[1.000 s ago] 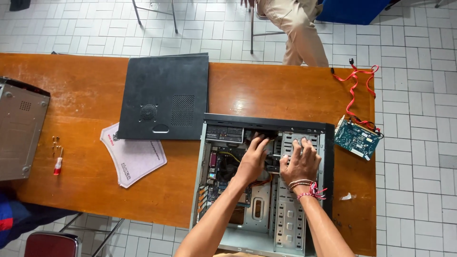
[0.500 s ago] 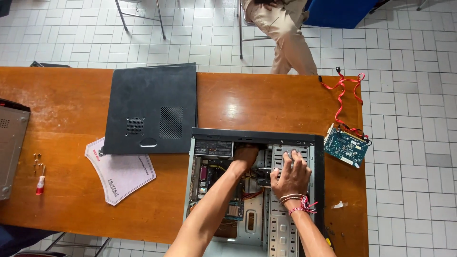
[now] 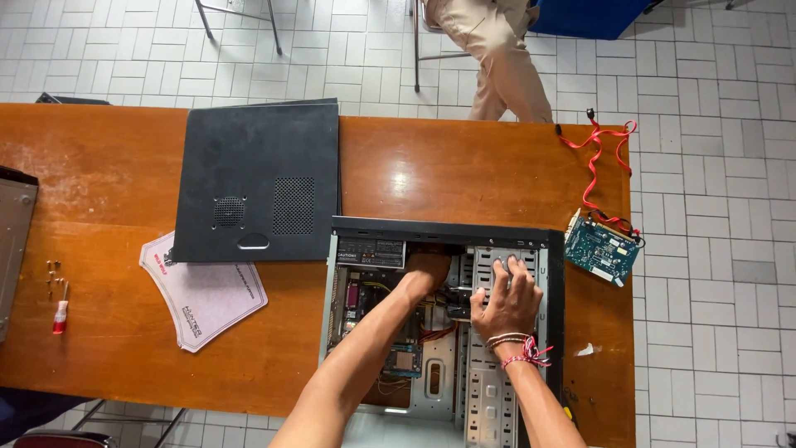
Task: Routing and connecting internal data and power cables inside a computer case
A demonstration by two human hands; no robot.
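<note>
Where the orange wooden tabletop [image 3: 464, 178] meets white floor tiles [image 3: 713, 75], the open computer case [image 3: 439, 332] lies flat. My left hand [image 3: 427, 272] reaches deep inside, its grip hidden; my right hand [image 3: 506, 299] rests spread, fingers open, on the drive cage [image 3: 497, 259]. Removed black side panel [image 3: 259, 182] lies alongside.

Both forearms stretched forward side by side, left hand [image 3: 427, 272] curled knuckles-up, right hand [image 3: 503, 300] flat, fingers spread.
</note>
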